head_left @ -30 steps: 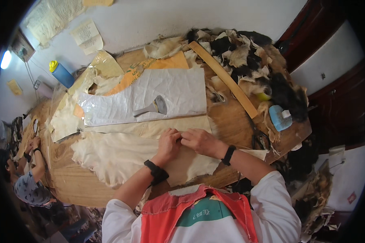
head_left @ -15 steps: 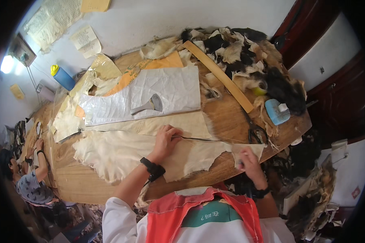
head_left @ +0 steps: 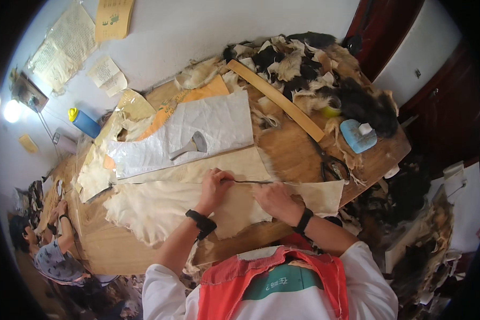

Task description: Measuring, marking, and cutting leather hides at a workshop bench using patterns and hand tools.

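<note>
A cream hide (head_left: pixel 154 209) lies flesh side up across the front of the table, with a dark fur line along its far edge. My left hand (head_left: pixel 214 191) is closed on that edge, pinching it near the middle. Just to its right, my right hand (head_left: pixel 276 201) is closed at the same edge; whatever its fingers hold is hidden. Past the right hand, a pale piece of hide (head_left: pixel 322 196) reaches toward the table's right edge. Beyond the hands is a silvery-white sheet pattern (head_left: pixel 218 120) on another pale hide, with a grey fan-shaped tool (head_left: pixel 191 146) on it.
Black-handled scissors (head_left: pixel 333 168) and a wooden strip (head_left: pixel 277 98) lie at the right, near a light-blue container (head_left: pixel 358 136). Fur scraps (head_left: pixel 309 69) are heaped at the back. A blue bottle (head_left: pixel 84 122) stands far left. Another person (head_left: pixel 58 256) works at the left end.
My right hand has moved left and inward from the hide's right end to beside my left hand. My left hand keeps its pinch. The view has shifted slightly.
</note>
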Motion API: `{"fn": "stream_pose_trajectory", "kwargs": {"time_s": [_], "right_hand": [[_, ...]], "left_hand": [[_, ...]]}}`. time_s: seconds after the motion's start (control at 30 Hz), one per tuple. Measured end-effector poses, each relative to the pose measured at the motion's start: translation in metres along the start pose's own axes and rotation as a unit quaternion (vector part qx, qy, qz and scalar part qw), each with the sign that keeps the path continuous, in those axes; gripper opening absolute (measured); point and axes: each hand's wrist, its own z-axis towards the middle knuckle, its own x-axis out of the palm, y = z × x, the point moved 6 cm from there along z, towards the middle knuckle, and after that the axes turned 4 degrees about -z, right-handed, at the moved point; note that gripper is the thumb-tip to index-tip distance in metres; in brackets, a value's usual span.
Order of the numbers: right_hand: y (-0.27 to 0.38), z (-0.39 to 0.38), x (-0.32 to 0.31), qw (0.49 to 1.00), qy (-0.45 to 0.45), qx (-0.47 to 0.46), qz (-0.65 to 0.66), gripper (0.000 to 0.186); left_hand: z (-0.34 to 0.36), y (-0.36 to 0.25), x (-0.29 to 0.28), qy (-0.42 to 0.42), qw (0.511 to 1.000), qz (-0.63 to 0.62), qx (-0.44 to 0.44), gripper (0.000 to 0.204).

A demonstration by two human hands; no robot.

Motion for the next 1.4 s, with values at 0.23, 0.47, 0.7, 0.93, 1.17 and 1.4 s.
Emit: {"fn": "stream_pose_trajectory", "kwargs": {"time_s": [0.23,0.47,0.7,0.93,1.17,1.4], "right_hand": [[0.031,-0.006,-0.004,0.859,0.218,0.090,0.454,0.022],[0.077,-0.012,-0.029,0.875,0.288,-0.104,0.374,0.020],[0.037,0.029,-0.011,0.860,0.136,0.051,0.489,0.020],[-0.007,0.021,0.021,0.939,0.105,0.138,0.298,0.019],[0.028,0.004,-0.012,0.986,0.115,0.052,0.113,0.018],[0.042,0.020,-0.028,0.914,0.100,0.010,0.392,0.017]], "left_hand": [[-0.006,0.005,0.000,-0.026,0.999,0.020,-0.002,0.011],[-0.003,0.003,0.000,-0.036,0.999,0.019,0.007,0.011],[-0.006,-0.018,-0.011,-0.065,0.995,0.048,0.056,0.008],[0.004,-0.026,-0.012,0.089,0.986,-0.130,-0.058,0.014],[0.019,0.002,0.008,0.056,0.992,0.109,-0.009,0.016],[0.005,-0.039,-0.010,0.023,0.979,0.155,0.131,0.018]]}}
